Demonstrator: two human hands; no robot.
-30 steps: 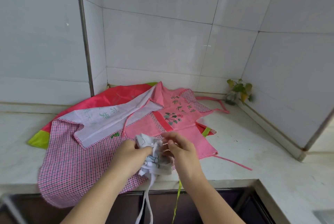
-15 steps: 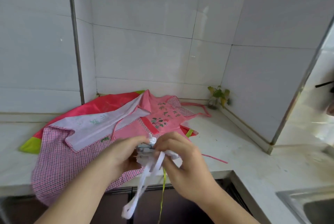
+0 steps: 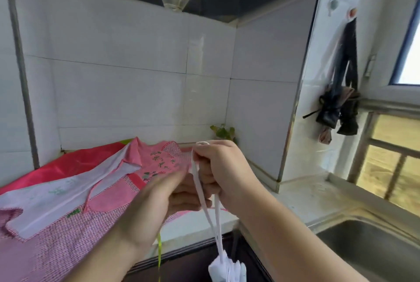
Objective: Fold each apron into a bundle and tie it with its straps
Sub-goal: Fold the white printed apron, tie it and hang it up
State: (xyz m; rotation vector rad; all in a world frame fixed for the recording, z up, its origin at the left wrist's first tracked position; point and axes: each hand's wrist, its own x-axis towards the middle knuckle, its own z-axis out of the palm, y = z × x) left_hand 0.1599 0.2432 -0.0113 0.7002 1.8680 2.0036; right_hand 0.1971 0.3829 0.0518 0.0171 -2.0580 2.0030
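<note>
The right hand [image 3: 218, 168] grips the white straps [image 3: 205, 200]; the white bundle [image 3: 227, 269] hangs straight below. The left hand [image 3: 159, 200], blurred, grip unclear, sits just left.

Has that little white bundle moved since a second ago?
Yes. The white bundle sat between the hands above the counter edge; now it dangles below that edge, hung by its white strap from the right hand.
</note>
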